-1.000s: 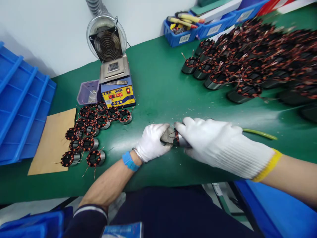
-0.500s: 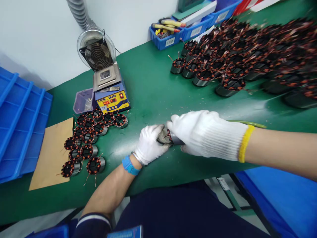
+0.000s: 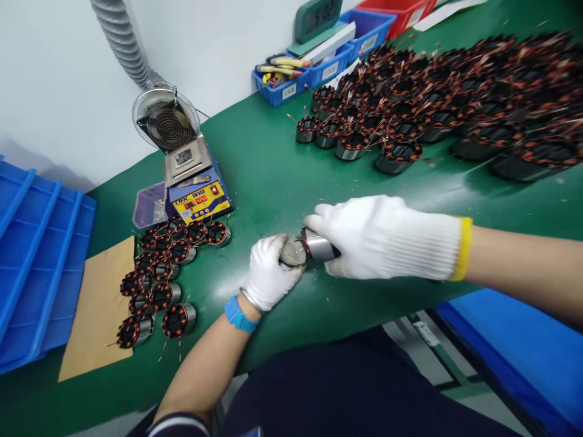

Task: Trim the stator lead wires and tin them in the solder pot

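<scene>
My left hand (image 3: 272, 274), in a white glove with a blue wristband, is closed around a small round grey container (image 3: 293, 252) at the middle of the green table. My right hand (image 3: 364, 237), in a white knit glove with a yellow cuff, grips a stator (image 3: 320, 245) from its right side. The stator lies tilted, its copper-wound end facing the container. Thin wires at that end reach over the container's rim; whether they touch its contents I cannot tell.
Several stators (image 3: 178, 320) stand at the left beside a brown cardboard sheet (image 3: 98, 309). A soldering pot (image 3: 200, 203) with a fan is behind them. Many stators (image 3: 398, 155) fill the back right. Blue bins (image 3: 281, 93) and a clock (image 3: 317, 20) line the wall.
The view has shifted. The stator has come slightly away from the container, so more of its metal side and the container's round face show. Both hands keep their hold.
</scene>
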Available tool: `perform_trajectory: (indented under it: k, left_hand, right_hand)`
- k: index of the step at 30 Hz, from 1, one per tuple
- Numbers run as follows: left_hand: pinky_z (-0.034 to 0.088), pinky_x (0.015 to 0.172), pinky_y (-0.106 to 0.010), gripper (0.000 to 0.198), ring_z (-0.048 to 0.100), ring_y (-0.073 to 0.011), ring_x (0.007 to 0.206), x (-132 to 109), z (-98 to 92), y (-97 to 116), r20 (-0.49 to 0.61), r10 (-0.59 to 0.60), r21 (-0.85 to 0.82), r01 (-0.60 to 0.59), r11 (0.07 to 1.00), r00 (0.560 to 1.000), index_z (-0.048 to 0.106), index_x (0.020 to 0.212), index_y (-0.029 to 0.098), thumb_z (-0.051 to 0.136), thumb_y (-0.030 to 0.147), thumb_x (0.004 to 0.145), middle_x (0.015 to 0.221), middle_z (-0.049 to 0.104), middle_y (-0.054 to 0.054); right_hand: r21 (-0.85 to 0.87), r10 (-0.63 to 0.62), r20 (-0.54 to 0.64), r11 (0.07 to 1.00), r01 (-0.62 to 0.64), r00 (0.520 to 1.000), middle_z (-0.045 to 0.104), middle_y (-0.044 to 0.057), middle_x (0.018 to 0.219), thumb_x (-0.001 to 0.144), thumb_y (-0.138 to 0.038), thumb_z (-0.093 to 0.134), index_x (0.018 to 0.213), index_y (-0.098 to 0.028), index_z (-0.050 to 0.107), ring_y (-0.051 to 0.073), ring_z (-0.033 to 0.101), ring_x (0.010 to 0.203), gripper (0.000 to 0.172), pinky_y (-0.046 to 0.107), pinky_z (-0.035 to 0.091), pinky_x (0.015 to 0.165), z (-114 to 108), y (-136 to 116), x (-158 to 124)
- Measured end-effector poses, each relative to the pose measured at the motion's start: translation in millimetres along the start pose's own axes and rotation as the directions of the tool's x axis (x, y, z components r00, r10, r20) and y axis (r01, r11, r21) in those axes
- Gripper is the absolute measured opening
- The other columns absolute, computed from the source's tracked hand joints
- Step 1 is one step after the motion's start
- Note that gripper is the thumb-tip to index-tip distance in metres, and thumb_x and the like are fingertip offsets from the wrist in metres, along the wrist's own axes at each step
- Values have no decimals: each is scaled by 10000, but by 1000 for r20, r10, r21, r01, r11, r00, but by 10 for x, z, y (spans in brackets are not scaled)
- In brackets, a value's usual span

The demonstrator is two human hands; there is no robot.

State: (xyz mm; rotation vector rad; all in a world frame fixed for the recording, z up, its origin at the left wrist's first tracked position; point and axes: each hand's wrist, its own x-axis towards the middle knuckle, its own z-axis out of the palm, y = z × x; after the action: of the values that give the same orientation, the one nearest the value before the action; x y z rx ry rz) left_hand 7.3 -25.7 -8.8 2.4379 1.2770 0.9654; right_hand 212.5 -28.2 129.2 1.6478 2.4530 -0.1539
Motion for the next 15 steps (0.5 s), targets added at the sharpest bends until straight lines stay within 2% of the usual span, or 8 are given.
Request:
perform_trajectory:
  k: [3, 6, 8, 11, 15]
  left_hand:
    - [612, 893, -474, 574, 726, -306, 1022, -26, 10, -15, -23, 2, -13, -2, 1000, 1000, 611, 1219, 174, 852, 328, 722, 1128, 753, -121]
    - [610, 894, -479, 568, 727, -306, 1019, -40, 14, -20, -31, -18, -1, 18, 1000, 999, 608, 1206, 184, 856, 359, 725, 1121, 750, -119]
    - [610, 894, -479, 561, 727, -306, 1021, -43, 14, -20, -38, -11, 11, 11, 1000, 999, 605, 1199, 190, 856, 367, 729, 1124, 746, -119]
    - [610, 888, -476, 540, 729, -303, 1018, -43, 13, -17, -62, 32, 20, -30, 999, 998, 598, 1199, 187, 842, 367, 753, 1124, 743, -125]
    - [614, 882, -472, 540, 732, -301, 1020, -41, 14, -17, -93, 68, 42, -65, 997, 993, 585, 1217, 187, 828, 361, 767, 1127, 740, -126]
  right_hand:
    - [129, 130, -49, 984, -123, 990, 719, 119, 1048, 734, -485, 650, 1177, -226, 685, 311, 693, 795, 515, 321, 339, 602, 167, 95, -117]
    - [225, 300, -99, 936, -272, 949, 713, 128, 1186, 764, -556, 621, 1326, -235, 644, 333, 702, 862, 647, 330, 349, 588, 426, 95, -173]
    - [243, 359, -118, 914, -324, 926, 711, 135, 1190, 785, -582, 607, 1318, -233, 656, 337, 698, 868, 639, 328, 350, 576, 571, 50, -175]
    - [222, 343, -136, 925, -309, 930, 713, 136, 1136, 815, -591, 583, 1274, -217, 675, 316, 682, 813, 599, 314, 322, 555, 678, -18, -155]
    - [157, 291, -102, 949, -273, 951, 697, 136, 1084, 825, -560, 578, 1241, -194, 667, 285, 659, 748, 561, 293, 287, 552, 630, -51, -118]
